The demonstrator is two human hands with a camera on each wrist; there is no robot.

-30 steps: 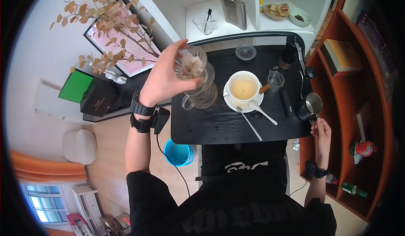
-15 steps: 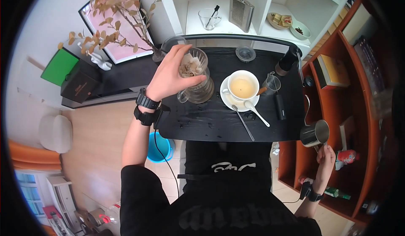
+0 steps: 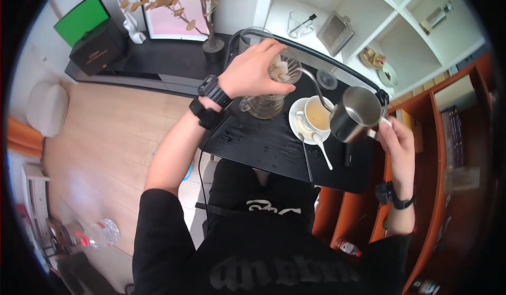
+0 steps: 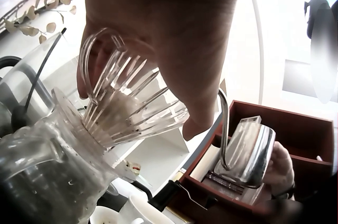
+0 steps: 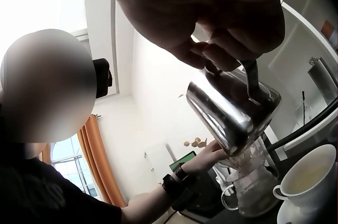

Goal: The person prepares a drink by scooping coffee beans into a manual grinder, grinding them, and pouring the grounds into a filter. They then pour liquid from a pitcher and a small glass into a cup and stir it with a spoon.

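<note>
With thumb and fingers my left hand grips the rim of a ribbed clear dripper, which holds a wet paper filter and stands on a glass server. In the left wrist view the dripper leans, tilted, over the server's mouth. My right hand holds a steel gooseneck kettle by its handle; the thin spout reaches to the dripper's right rim. Whether water flows cannot be told. Below the kettle's spout a white cup of pale yellow liquid sits on a saucer.
A white spoon and a metal stirrer lie by the cup. Behind it is a round clear lid. White shelves stand behind the black table, with a brown bookcase at the right.
The kettle has risen from the table's right side and moved left, its spout now at the dripper. My left hand keeps its grip on the dripper. The head view has turned.
</note>
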